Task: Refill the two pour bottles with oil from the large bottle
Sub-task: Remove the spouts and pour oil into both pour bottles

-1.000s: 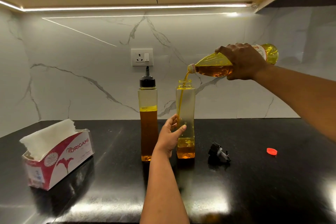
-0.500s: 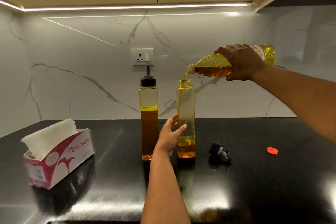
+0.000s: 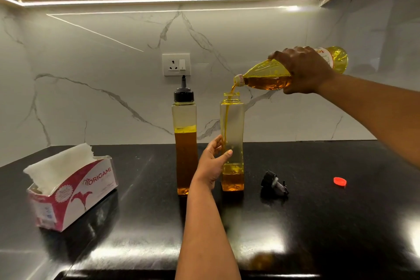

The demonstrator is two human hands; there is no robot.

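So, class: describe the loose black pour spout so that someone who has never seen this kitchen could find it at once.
Start at the black countertop below the marble wall. Right of the open pour bottle now being filled lies the pour spout, on its side. It is black with a pale nozzle, unlike the flat red cap farther right.

The single head-worn camera looked forward and slightly down from above the near edge of the black counter (image 3: pixel 318 223), facing the marble backsplash (image 3: pixel 102 98) at the far side. It sat close enough that both forearms entered from the near and right edges, with wide-angle bending at the borders.
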